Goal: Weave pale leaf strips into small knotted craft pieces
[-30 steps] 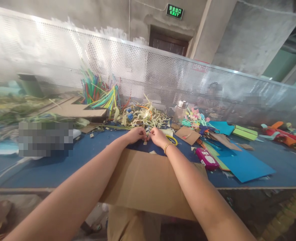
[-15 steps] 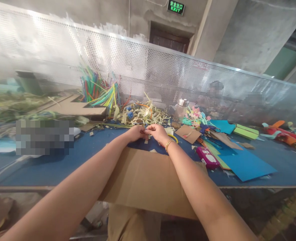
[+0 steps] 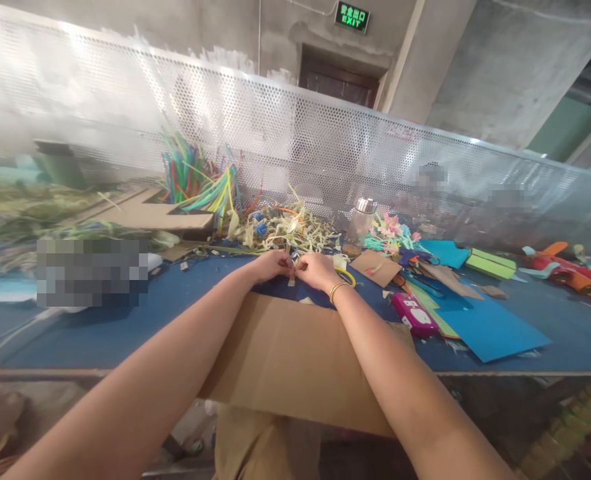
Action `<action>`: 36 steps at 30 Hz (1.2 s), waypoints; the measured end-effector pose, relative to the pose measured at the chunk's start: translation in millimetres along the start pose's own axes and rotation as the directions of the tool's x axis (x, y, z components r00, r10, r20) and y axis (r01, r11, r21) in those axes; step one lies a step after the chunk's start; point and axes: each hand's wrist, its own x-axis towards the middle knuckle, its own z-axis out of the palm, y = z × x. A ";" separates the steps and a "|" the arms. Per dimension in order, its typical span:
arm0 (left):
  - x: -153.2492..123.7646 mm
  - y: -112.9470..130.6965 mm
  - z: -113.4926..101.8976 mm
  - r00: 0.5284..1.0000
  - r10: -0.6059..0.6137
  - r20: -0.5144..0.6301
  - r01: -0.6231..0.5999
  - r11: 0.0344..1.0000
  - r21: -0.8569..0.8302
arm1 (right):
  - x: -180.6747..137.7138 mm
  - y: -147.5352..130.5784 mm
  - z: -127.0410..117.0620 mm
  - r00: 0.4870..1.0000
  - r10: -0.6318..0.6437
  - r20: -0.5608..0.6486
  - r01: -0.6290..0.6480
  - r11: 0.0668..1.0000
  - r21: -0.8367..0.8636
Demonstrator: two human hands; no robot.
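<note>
My left hand (image 3: pixel 274 265) and my right hand (image 3: pixel 316 271) meet over the blue table, fingertips pinched close together. What lies between the fingers is too small to make out. A small pale scrap (image 3: pixel 291 283) shows just below the fingertips; whether it is held or lies on the table I cannot tell. Under my forearms a brown cardboard sheet (image 3: pixel 300 360) overhangs the table's front edge. Beside my right hand is a yellow ring-shaped piece (image 3: pixel 346 275), partly hidden by the hand. A heap of dried, pale leaf strips (image 3: pixel 295 227) lies just beyond both hands.
Coloured pipe cleaners (image 3: pixel 195 177) stand at the back left near cut cardboard (image 3: pixel 140 212). A glass bottle (image 3: pixel 359 227) stands behind my right hand. To the right are a purple box (image 3: pixel 414 313), blue paper (image 3: pixel 495 330), green paper (image 3: pixel 490 262) and a red toy-like model (image 3: pixel 570 270).
The fingers of both hands have shifted slightly, with the right fingertips now lower and curled closer. The cardboard and surrounding items stay where they were.
</note>
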 end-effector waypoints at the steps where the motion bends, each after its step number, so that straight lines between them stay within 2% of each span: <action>1: -0.4 1.2 0.0 1.000 -0.010 -0.022 0.010 1.000 0.003 | -0.6 -0.2 -0.2 1.000 -0.003 -0.001 0.003 1.000 0.003; 4: -2.5 5.2 -1.4 0.995 -0.038 -0.090 0.038 0.999 -0.001 | -3.2 0.2 -1.8 1.000 -0.028 0.001 0.028 0.999 0.046; 9: -6.9 10.7 -4.3 0.994 -0.050 -0.093 0.051 0.999 0.011 | -5.0 3.1 -2.6 0.994 -0.087 0.071 0.077 0.987 0.140; 15: -8.0 12.5 -1.7 0.999 0.004 -0.038 -0.001 0.996 0.093 | -1.7 6.5 1.4 0.995 -0.085 -0.046 0.092 0.984 0.155; 18: -7.8 13.2 -1.6 0.996 0.047 -0.070 -0.030 0.974 0.226 | -0.6 6.3 4.2 0.997 -0.070 -0.017 0.072 0.983 0.170; 22: -11.4 21.5 1.9 0.983 0.099 -0.154 -0.018 0.889 0.457 | 1.7 6.8 8.4 1.000 -0.016 -0.025 0.020 0.985 0.172; 27: -16.3 34.8 12.5 0.960 0.178 -0.215 -0.012 0.796 0.606 | 4.7 9.3 15.1 0.999 0.042 0.014 -0.044 0.984 0.174; 30: -15.3 34.7 13.2 0.953 0.209 -0.218 -0.030 0.784 0.620 | 5.6 11.2 19.4 0.999 0.042 0.015 -0.044 0.980 0.193; 36: -9.3 20.1 4.4 0.959 0.170 -0.228 -0.030 0.857 0.514 | 6.7 14.8 23.9 0.999 0.046 -0.021 -0.037 0.951 0.305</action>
